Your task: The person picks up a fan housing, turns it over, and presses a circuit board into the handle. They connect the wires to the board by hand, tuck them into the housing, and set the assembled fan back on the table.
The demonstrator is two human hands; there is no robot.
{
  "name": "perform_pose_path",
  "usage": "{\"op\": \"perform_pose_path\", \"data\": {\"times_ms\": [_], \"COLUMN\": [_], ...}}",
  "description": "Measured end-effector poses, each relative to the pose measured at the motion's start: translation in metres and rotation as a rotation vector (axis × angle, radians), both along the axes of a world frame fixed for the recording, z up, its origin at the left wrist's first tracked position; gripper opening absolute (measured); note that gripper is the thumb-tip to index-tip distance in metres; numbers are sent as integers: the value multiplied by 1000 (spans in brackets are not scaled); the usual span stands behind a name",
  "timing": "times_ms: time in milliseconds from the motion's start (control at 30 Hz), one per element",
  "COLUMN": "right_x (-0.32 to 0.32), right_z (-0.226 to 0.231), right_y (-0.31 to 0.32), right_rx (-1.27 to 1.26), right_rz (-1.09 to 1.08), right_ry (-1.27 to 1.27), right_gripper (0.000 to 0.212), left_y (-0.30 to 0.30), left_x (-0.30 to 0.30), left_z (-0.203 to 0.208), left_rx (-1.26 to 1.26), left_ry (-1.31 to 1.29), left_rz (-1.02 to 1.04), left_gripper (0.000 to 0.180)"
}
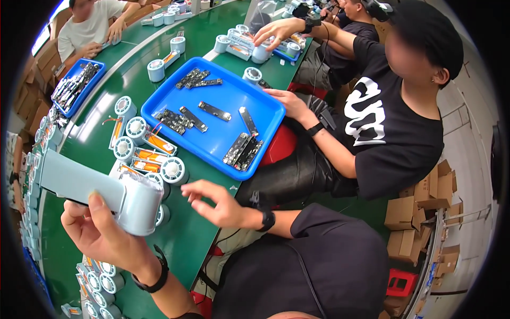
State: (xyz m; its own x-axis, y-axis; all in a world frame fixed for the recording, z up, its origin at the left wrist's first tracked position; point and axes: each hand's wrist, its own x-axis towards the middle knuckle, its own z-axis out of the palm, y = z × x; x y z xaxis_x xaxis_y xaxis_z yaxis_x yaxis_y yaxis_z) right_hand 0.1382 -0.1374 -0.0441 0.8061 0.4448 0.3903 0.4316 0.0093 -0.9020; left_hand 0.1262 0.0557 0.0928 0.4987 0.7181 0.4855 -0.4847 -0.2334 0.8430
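Left hand (103, 231): closed on a fan, the thumb on the near face of the handle and the fingers curled behind it; a black band rings the wrist.
Fan (141, 207): pale blue, held up over the worktop (186, 250), in from the edge where people sit; its round head points toward the right hand (215, 204), its flat handle toward the opposite edge. Clear film (138, 178) crinkles over part of the head.
Right hand: free and half open, fingers apart and loosely bent, in the air by the sitting-side edge, between the held fan and the blue tray (234, 95).
Blue tray: big and shallow, one corner out at the sitting-side edge. Black boards (215, 110) lie inside in loose groups: one at the far corner, one along the side facing the open fans, a thicker bunch in the corner nearest the right hand, and a few strips between.
Open fans (149, 143): clustered just beside the tray, orange parts showing in their handles.
Second tray (91, 90): smaller, also blue, toward the opposite edge, heaped with similar boards.
Neighbour (401, 106): black cap and T-shirt, seated along the same edge; one hand is at the blue tray's rim, whether touching I can't tell, and the other is over more fans (239, 45) farther along.
More fans standing: a crowd (101, 282) lies beyond the left wrist.
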Motion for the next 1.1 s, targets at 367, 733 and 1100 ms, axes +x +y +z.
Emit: {"op": "perform_pose_path", "data": {"times_ms": [367,733,1100], "right_x": [9,-10,-2], "right_z": [91,8,-11], "right_y": [25,4,-2], "right_rx": [415,-11,-53], "right_rz": [430,251,147], "right_ry": [-146,64,-11], "right_gripper": [48,38,40], "left_y": [8,50,165], "left_x": [-1,-10,180], "left_z": [5,40,-13], "left_rx": [45,83,1073], "left_ry": [-63,-63,697], "left_rz": [146,134,62], "left_gripper": [18,21,19]}}
